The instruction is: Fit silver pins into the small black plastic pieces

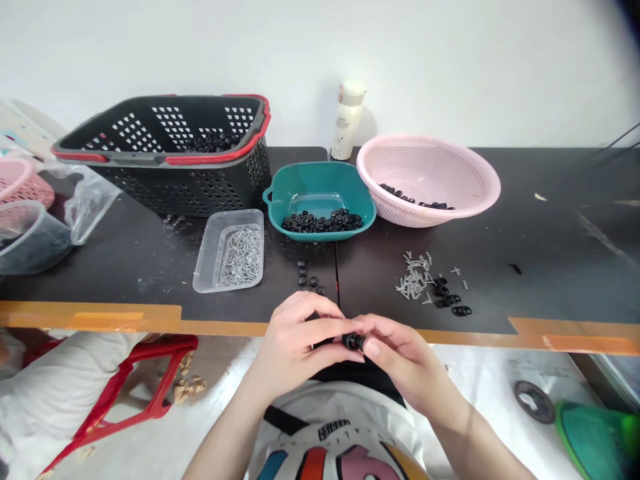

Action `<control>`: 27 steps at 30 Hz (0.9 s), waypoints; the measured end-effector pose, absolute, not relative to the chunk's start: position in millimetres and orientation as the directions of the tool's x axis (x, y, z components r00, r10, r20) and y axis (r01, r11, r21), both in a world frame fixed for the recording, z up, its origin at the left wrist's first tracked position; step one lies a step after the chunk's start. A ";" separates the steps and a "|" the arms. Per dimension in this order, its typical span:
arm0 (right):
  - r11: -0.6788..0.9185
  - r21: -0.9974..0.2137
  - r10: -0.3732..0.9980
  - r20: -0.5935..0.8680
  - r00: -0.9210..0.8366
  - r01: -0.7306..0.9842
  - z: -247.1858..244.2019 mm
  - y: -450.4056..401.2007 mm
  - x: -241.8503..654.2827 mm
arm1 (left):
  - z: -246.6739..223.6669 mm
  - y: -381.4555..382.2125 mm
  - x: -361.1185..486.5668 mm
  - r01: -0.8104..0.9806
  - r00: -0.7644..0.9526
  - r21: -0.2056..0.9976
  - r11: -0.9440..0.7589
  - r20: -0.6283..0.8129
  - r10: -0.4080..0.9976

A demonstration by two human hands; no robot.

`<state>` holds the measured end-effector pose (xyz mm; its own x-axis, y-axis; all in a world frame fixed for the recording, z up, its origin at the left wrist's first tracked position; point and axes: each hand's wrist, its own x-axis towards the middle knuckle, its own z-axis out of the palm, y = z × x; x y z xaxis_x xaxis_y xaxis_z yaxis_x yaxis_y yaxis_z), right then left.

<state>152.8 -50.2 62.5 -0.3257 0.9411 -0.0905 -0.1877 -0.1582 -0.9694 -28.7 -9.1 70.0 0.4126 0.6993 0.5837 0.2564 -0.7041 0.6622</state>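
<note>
At the table's front edge my left hand (305, 337) and my right hand (400, 353) meet, their fingers closed round a small black part (353, 341). Just beyond them lie several loose black discs (313, 281). A teal basin (320, 175) with black pieces stands farther back. To its left is a clear tray (204, 267) of silvery pins (242, 257). On the right, a pile of pins (414, 277) lies beside several black oval parts (461, 311). A pink colander (435, 157) behind them holds more black pieces.
A black basket (195, 187) with red trim stands at the back left. A white bottle (347, 120) is near the wall. Clear and pink containers (35, 247) sit far left. Below are a red stool (160, 380) and a person's pale clothing (60, 393).
</note>
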 end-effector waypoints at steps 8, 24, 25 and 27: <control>-0.209 -0.966 0.921 -0.143 -0.361 -0.150 70.3 -47.0 154.7 | 71.0 -10.2 -31.1 0.304 0.485 0.495 -0.814 0.655 0.579; -0.171 -0.921 0.905 -0.005 -0.426 -0.351 56.1 -41.8 155.8 | 80.8 -8.1 -30.7 0.182 0.499 0.564 -0.805 0.652 0.570; -0.171 -0.915 0.908 -0.002 -0.418 -0.365 55.4 -41.2 155.4 | 81.2 -7.8 -30.4 0.176 0.495 0.571 -0.802 0.653 0.573; -0.188 -0.913 0.913 -0.027 -0.408 -0.362 54.7 -40.3 154.7 | 81.6 -7.6 -29.8 0.176 0.487 0.579 -0.796 0.651 0.582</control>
